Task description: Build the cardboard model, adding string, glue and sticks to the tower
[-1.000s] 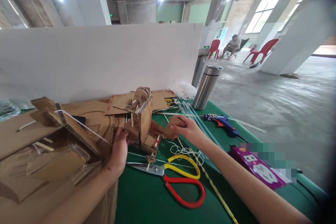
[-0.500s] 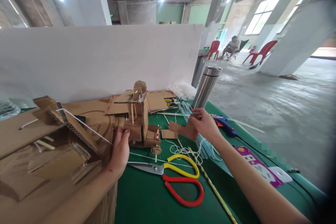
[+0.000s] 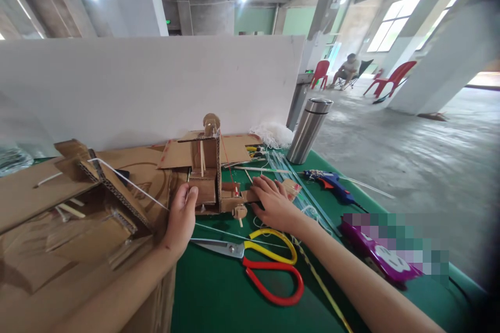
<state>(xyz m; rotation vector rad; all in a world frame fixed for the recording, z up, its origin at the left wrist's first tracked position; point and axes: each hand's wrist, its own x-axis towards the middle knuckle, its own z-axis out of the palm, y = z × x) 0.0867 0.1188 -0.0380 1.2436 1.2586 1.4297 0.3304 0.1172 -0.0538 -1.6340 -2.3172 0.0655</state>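
Cardboard model (image 3: 207, 190) stands upright on the tabletop (image 3: 219, 296), left hand (image 3: 181, 218) holding its left side. Right hand (image 3: 274, 204) — palm down over a flat piece (image 3: 249, 196), grip hidden, can't tell — sits just right of it.

The bare left forearm (image 3: 128, 278) slants in from the lower left, with the left grip (image 3: 182, 216) upright, its thumb (image 3: 192, 199) up and its fingers bent partly out of sight. The right forearm (image 3: 351, 265) reaches in from the lower right; the right grip (image 3: 275, 205) lies palm down, fingers slightly parted.
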